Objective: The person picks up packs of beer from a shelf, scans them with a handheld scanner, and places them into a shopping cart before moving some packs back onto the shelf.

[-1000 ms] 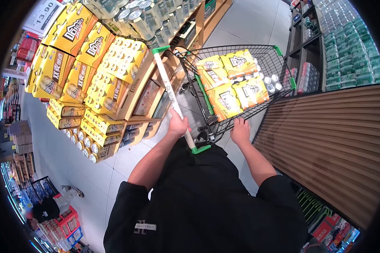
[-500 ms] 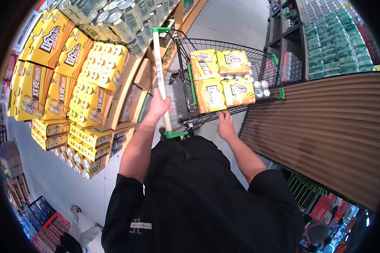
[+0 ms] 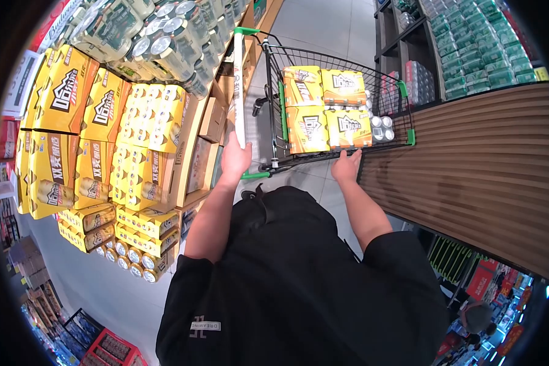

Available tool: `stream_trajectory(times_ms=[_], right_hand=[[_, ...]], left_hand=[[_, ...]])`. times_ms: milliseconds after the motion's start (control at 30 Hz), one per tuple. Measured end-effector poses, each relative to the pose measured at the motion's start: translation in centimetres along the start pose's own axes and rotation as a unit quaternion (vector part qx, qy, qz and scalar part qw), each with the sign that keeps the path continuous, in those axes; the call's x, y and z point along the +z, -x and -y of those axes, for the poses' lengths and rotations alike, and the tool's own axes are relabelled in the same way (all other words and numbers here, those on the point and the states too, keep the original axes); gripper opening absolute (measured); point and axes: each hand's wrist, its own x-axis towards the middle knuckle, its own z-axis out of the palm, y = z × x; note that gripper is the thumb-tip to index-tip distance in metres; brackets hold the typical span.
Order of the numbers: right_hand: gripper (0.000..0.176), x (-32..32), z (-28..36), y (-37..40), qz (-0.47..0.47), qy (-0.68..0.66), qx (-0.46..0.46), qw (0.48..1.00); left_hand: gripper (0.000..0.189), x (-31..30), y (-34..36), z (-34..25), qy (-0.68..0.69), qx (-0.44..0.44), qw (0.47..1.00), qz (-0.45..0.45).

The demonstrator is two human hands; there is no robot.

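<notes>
A black wire shopping cart with green corners stands in front of me. My left hand is wrapped round its long pale handle. My right hand is at the basket's near side rim, its fingers curled over the wire. Inside the cart lie several yellow beer cartons, set two by two. Beside them, toward the cart's far end, are several silver-topped cans.
Stacked yellow beer cartons and wrapped can packs fill a wooden display on the left. A ribbed brown counter runs along the right, close to the cart. Green can packs stand behind it. Another person is at lower right.
The cart has shifted slightly right in view, and both hands have moved with it. My right hand has slid farther along the side rim. The left display appears lower and nearer.
</notes>
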Motion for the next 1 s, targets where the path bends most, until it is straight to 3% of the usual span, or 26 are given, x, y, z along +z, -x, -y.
stream_trajectory(times_ms=[67,200,300,433,533,567,600,667,700,767,867,900,967,1000], right_hand=[[0.047,0.2,0.4,-0.9,0.028,0.006,0.015,0.999],[0.050,-1.4,2.0,-0.6,0.086,0.026,-0.005,0.996],[0.058,0.3,2.4,-0.4,0.074,0.068,-0.044,0.994],[0.076,-0.6,5.3,2.1,0.083,0.071,-0.035,0.993],[0.083,-1.8,6.8,3.5,0.098,0.100,-0.050,0.989],[0.085,-2.1,6.8,3.8,0.097,0.101,-0.062,0.988],[0.085,-2.0,6.4,3.9,0.098,0.109,-0.068,0.987],[0.081,-0.9,5.2,4.6,0.025,-0.008,-0.132,0.991],[0.068,-1.0,4.6,5.5,-0.007,-0.018,-0.176,0.984],[0.052,-0.8,3.9,8.1,0.024,0.028,-0.153,0.987],[0.049,5.4,-0.9,10.4,0.200,0.007,-0.034,0.979],[0.053,11.2,-5.3,8.9,0.325,0.078,-0.003,0.943],[0.053,8.5,-1.0,8.0,0.337,0.096,-0.043,0.936],[0.053,8.0,0.0,7.5,0.347,0.104,-0.063,0.930]], left_hand=[[0.046,-1.4,-0.1,-1.3,-0.078,0.039,0.995,-0.041],[0.047,-2.5,-3.3,-1.3,-0.104,0.024,0.993,-0.056],[0.054,-5.2,-2.2,-2.8,-0.137,0.020,0.987,-0.082],[0.056,-6.1,-0.5,0.8,-0.110,0.062,0.987,-0.099],[0.052,-7.5,-1.5,-1.1,-0.165,-0.002,0.985,-0.057],[0.048,-7.3,-2.0,-0.8,-0.145,-0.001,0.986,-0.083],[0.048,-7.1,-2.3,-0.6,-0.138,-0.009,0.987,-0.084],[0.047,-7.5,-2.9,-0.5,-0.104,-0.003,0.986,-0.128],[0.046,-7.9,-3.1,-0.6,-0.085,0.000,0.986,-0.143],[0.042,-8.5,-3.5,-0.4,-0.084,0.031,0.984,-0.156],[0.034,-9.2,-2.1,0.9,-0.070,0.119,0.961,-0.240],[0.031,-9.8,-1.2,1.8,-0.039,0.150,0.955,-0.252],[0.029,-11.9,0.0,3.4,-0.011,0.169,0.946,-0.276],[0.029,-13.2,0.8,4.3,-0.066,0.200,0.921,-0.327]])
